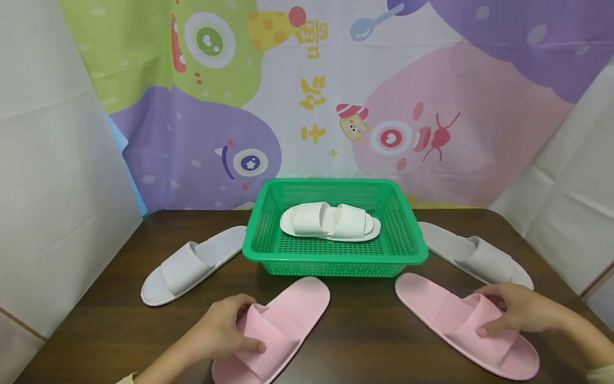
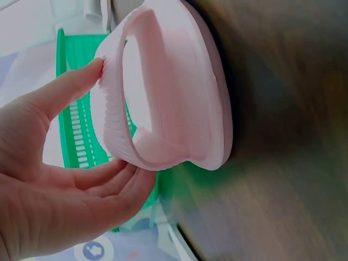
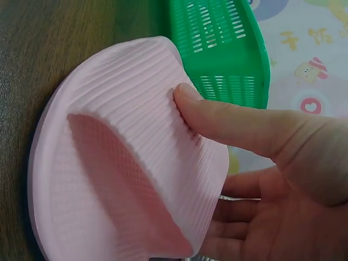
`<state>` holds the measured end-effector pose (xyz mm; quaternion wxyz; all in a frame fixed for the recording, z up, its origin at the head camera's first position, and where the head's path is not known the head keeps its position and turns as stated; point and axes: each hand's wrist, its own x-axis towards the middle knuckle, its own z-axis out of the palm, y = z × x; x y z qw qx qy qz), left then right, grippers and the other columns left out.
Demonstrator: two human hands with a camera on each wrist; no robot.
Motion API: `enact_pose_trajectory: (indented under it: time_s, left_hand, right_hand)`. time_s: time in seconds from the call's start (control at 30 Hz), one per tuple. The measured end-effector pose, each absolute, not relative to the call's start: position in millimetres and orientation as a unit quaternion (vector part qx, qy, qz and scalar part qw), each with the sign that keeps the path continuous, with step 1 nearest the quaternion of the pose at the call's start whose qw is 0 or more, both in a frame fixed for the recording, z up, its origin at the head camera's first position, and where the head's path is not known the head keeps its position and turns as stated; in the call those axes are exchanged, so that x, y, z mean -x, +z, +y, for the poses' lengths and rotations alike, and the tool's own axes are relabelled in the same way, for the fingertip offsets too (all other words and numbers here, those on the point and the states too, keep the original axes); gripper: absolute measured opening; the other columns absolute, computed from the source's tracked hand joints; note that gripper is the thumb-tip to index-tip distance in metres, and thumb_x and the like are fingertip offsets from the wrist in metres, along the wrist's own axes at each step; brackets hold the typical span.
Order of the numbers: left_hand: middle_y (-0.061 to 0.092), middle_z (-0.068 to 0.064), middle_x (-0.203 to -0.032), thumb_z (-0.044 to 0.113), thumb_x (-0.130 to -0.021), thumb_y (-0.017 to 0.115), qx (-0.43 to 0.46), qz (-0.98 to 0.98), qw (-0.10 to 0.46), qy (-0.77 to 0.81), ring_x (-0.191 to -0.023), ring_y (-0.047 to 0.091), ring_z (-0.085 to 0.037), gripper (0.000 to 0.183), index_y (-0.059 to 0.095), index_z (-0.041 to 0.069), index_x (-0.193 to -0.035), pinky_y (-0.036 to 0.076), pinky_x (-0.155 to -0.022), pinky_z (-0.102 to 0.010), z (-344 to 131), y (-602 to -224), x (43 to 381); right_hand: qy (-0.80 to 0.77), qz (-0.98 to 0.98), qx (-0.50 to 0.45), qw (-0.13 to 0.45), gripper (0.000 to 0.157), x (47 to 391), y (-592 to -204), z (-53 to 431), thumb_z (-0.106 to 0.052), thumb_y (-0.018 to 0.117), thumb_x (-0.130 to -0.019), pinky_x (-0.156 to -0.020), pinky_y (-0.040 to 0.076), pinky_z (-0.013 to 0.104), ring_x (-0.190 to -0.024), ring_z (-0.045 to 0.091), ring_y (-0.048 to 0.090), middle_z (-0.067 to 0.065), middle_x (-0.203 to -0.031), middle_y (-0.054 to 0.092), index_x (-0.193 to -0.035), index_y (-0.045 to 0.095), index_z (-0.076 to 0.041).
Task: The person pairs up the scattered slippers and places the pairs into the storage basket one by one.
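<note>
Two pink slippers lie on the brown table in front of a green basket (image 1: pixel 336 260). My left hand (image 1: pixel 223 328) grips the left pink slipper (image 1: pixel 299 304) across its ribbed strap, thumb on one side and fingers on the other, as the left wrist view also shows. The right pink slipper (image 1: pixel 427 298) is held by my right hand (image 1: pixel 520 309); its thumb presses the ribbed strap (image 3: pixel 141 92) and the other fingers go behind the far side, partly hidden. Inside the basket lies a pair of white slippers (image 1: pixel 331 221), one overlapping the other.
A light grey slipper (image 1: pixel 187 266) lies left of the basket, and another grey slipper (image 1: pixel 479 253) lies to its right, close behind my right hand. Behind the wooden table (image 1: pixel 360 325) hangs a cartoon-printed cloth (image 1: pixel 316 160). White cloth walls (image 1: pixel 53 160) flank both sides.
</note>
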<state>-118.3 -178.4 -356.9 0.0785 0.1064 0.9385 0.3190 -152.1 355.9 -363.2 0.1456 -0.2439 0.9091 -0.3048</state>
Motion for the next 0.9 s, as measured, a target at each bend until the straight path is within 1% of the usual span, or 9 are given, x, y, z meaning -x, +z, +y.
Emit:
enact_pose_trajectory:
  time_s: [0.07, 0.13, 0.27, 0.37, 0.53, 0.7, 0.9]
  left_hand:
    - [0.066, -0.003, -0.097, 0.026, -0.055, 0.091, -0.123, 0.938, 0.083, 0.314, -0.088, 0.058, -0.013, 0.067, 0.062, 0.005, -0.112, 0.049, -0.073, -0.027, -183.5, -356.0, 121.3]
    - [0.066, -0.004, -0.1, 0.027, -0.056, 0.091, -0.138, 0.937, 0.09, 0.308, -0.09, 0.058, -0.014, 0.068, 0.062, 0.005, -0.113, 0.049, -0.074, -0.027, -188.8, -354.3, 124.6]
    - [0.066, -0.006, -0.106, 0.026, -0.058, 0.09, -0.162, 0.935, 0.108, 0.295, -0.096, 0.059, -0.017, 0.07, 0.06, 0.004, -0.118, 0.05, -0.08, -0.031, -199.0, -349.9, 133.0]
    - [0.066, -0.008, -0.111, 0.024, -0.059, 0.088, -0.185, 0.935, 0.113, 0.281, -0.1, 0.06, -0.02, 0.073, 0.058, 0.0, -0.122, 0.05, -0.083, -0.034, -206.3, -347.8, 140.8]
    - [0.065, -0.012, -0.118, 0.021, -0.062, 0.087, -0.222, 0.932, 0.119, 0.262, -0.107, 0.06, -0.023, 0.076, 0.056, -0.004, -0.126, 0.05, -0.089, -0.036, -213.5, -345.1, 150.7]
    - [0.064, -0.014, -0.122, 0.02, -0.063, 0.086, -0.24, 0.928, 0.126, 0.255, -0.111, 0.06, -0.026, 0.076, 0.054, -0.005, -0.128, 0.049, -0.092, -0.036, -214.3, -343.5, 159.2]
    - [0.065, -0.014, -0.123, 0.018, -0.063, 0.084, -0.253, 0.923, 0.129, 0.259, -0.113, 0.06, -0.028, 0.075, 0.055, -0.004, -0.128, 0.049, -0.094, -0.039, -214.1, -341.3, 167.0]
  right_hand:
    - [-0.322, 0.894, 0.274, 0.149, 0.05, 152.4, -364.9, 355.8, -0.008, 0.078, -0.075, -0.064, 0.047, 0.016, -0.081, -0.012, 0.054, -0.017, -0.092, 0.064, -0.115, 0.056, 0.014]
    - [-0.323, 0.886, 0.303, 0.14, 0.05, 152.5, -366.1, 355.0, -0.008, 0.078, -0.075, -0.066, 0.047, 0.015, -0.085, -0.011, 0.054, -0.016, -0.097, 0.065, -0.115, 0.057, 0.012]
    - [-0.285, 0.896, 0.326, 0.101, 0.055, 153.5, -366.7, 347.5, -0.016, 0.082, -0.07, -0.072, 0.043, 0.011, -0.092, -0.013, 0.05, -0.012, -0.108, 0.066, -0.118, 0.061, 0.002]
    - [-0.266, 0.901, 0.333, 0.084, 0.061, 156.6, -366.0, 337.2, -0.02, 0.085, -0.067, -0.077, 0.041, 0.008, -0.098, -0.014, 0.049, -0.006, -0.112, 0.067, -0.12, 0.061, 0.0]
    - [-0.255, 0.898, 0.351, 0.072, 0.064, 162.1, -362.4, 320.0, -0.026, 0.085, -0.066, -0.084, 0.04, 0.007, -0.106, -0.013, 0.051, 0.001, -0.116, 0.069, -0.122, 0.061, -0.005]
    - [-0.255, 0.896, 0.355, 0.074, 0.064, 164.6, -358.5, 307.7, -0.029, 0.084, -0.068, -0.084, 0.041, 0.009, -0.106, -0.01, 0.052, 0.002, -0.117, 0.069, -0.124, 0.06, -0.008]
    - [-0.243, 0.904, 0.348, 0.057, 0.064, 168.6, -357.7, 296.2, -0.033, 0.084, -0.068, -0.086, 0.041, 0.01, -0.107, -0.008, 0.054, 0.002, -0.117, 0.069, -0.124, 0.061, -0.009]
